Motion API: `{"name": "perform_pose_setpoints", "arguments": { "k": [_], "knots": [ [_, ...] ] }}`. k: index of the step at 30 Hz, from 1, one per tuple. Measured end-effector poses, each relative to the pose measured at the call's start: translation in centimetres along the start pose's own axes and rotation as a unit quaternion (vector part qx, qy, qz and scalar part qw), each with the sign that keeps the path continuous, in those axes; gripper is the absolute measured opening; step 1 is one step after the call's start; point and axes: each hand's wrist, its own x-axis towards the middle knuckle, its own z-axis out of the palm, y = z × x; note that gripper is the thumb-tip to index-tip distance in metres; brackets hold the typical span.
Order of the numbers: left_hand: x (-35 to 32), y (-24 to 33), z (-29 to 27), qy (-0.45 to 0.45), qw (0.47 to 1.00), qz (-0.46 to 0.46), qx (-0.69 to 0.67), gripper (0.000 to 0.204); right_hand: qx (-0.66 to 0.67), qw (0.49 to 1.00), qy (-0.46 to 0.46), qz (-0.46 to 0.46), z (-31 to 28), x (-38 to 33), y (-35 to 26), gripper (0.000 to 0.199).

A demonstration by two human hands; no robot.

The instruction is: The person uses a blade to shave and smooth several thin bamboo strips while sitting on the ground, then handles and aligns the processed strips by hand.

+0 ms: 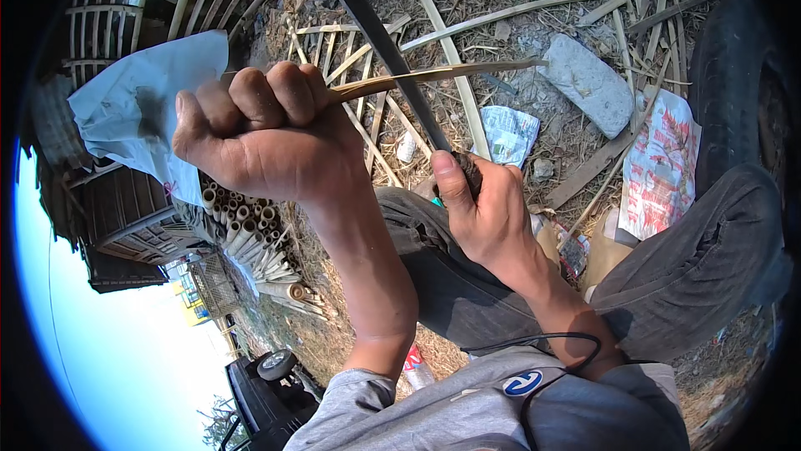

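Slim brown strip [450, 73], slightly curved, left fingers [292, 94] clamped on it, right fingers [497, 176] gripping dark knife [367, 24]

The knife blade [366, 25] seems matt metal, the strip [476, 70] wood

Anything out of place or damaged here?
A crumpled whitish wrapper and a red-and-white printed sheet look like stray litter near the grey block, among loosely strewn pale strips. The held strip and visible blade show no obvious damage.
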Motion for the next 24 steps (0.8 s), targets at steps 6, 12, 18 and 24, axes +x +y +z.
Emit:
{"name": "perform_pose_setpoints", "arguments": {
  "k": [6,12,18,24],
  "knots": [
    [-1.4,0.2,0.3,0.002,1.000,0.003,-0.020,0.042,-0.056,0.966,0.154,0.199,-3.2,4.2,8.7,0.076],
    [-2.5,0.3,2.2,0.047,0.997,0.052,0.037,0.043,0.079,0.905,0.214,0.358,-4.5,4.8,13.7,0.070],
    [-0.4,-0.5,1.5,0.024,0.999,0.014,-0.031,0.044,0.159,0.956,0.112,0.220,-1.9,2.7,3.7,0.072],
    [2.5,-1.5,3.9,-0.037,0.998,-0.021,-0.048,0.045,0.461,0.854,-0.100,0.222,-2.0,1.0,-1.8,0.071]
  ]
}}
